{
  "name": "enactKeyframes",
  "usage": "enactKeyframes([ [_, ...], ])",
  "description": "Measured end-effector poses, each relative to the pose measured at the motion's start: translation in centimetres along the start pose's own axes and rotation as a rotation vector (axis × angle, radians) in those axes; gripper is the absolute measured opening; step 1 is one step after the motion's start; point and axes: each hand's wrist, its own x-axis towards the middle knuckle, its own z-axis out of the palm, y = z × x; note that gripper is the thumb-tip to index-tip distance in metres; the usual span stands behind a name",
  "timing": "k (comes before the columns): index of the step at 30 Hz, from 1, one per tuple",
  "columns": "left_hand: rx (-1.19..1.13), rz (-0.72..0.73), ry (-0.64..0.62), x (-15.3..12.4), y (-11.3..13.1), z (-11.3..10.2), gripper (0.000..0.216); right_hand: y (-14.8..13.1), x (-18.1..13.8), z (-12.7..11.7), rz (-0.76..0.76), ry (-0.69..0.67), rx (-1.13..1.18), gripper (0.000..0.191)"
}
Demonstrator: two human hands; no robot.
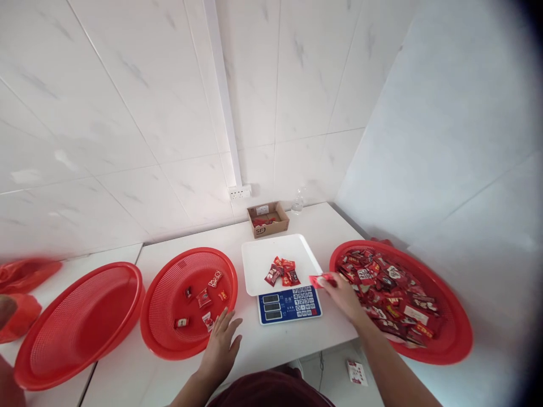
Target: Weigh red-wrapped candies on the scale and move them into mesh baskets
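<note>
Three red mesh baskets are counted on the white table (275, 345), largest first. The right basket (456, 339), right of centre, is heaped with red and dark wrapped candies, too many and too overlapped to count. The left basket (80, 322), lower left, is seen bare inside; its lower rim is cut by the frame edge. The middle basket (169, 316) holds about six scattered candies (204, 298).

One digital scale (289, 305) sits at centre; its white tray (263, 263) carries a small pile of candies (282, 272), roughly six, overlap prevents an exact count. Display digits are not legible.

One cardboard box (268, 219) is seen behind the scale, contents unclear. One clear bottle (298, 202) beside it, hard to make out. One wall socket (240, 193) above. Red plastic bags (23, 294) at far left are blurred and cut off.

Left hand (221, 343): fingers spread, flat, fingertips touching the middle basket's near rim. Right hand (345, 298): a single red candy (319, 280) is pinched at the fingertips, held over the scale tray's right corner, just beside the right basket.

One small packet (357, 372) lies below the table edge, lower centre.
</note>
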Motion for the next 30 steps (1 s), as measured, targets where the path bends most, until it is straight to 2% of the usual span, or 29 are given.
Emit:
enactKeyframes([
  [2,0.009,0.005,0.002,-0.2,-0.2,-0.1,0.033,-2.3,0.2,2.9,-0.037,-0.117,-0.006,0.030],
  [5,0.020,0.011,0.014,-0.5,-0.7,-0.3,0.034,-4.4,0.9,6.5,-0.108,-0.180,-0.054,0.023],
  [8,0.023,0.004,0.031,-0.9,-1.2,-0.5,0.034,-4.8,1.8,9.1,-0.179,-0.209,-0.137,0.024],
  [11,0.028,-0.014,0.033,-1.3,-1.5,-0.6,0.034,-3.9,2.4,10.7,-0.232,-0.191,-0.186,0.034],
  [15,0.024,-0.034,0.039,-1.6,-1.7,-0.4,0.034,-2.0,2.7,11.6,-0.283,-0.138,-0.127,0.047],
  [18,0.023,-0.037,0.048,-1.5,-1.8,0.0,0.034,-1.4,2.7,11.5,-0.315,-0.087,-0.142,0.047],
  [21,0.024,-0.029,0.052,-1.2,-1.8,0.3,0.034,-1.8,2.3,11.2,-0.335,-0.097,-0.228,0.046],
  [26,0.006,-0.007,0.054,-0.9,-1.5,0.3,0.034,-2.9,1.8,11.2,-0.423,-0.158,-0.400,0.056],
  [30,0.003,-0.003,0.050,-0.9,-1.6,0.2,0.033,-3.2,1.6,11.1,-0.457,-0.151,-0.404,0.040],
])
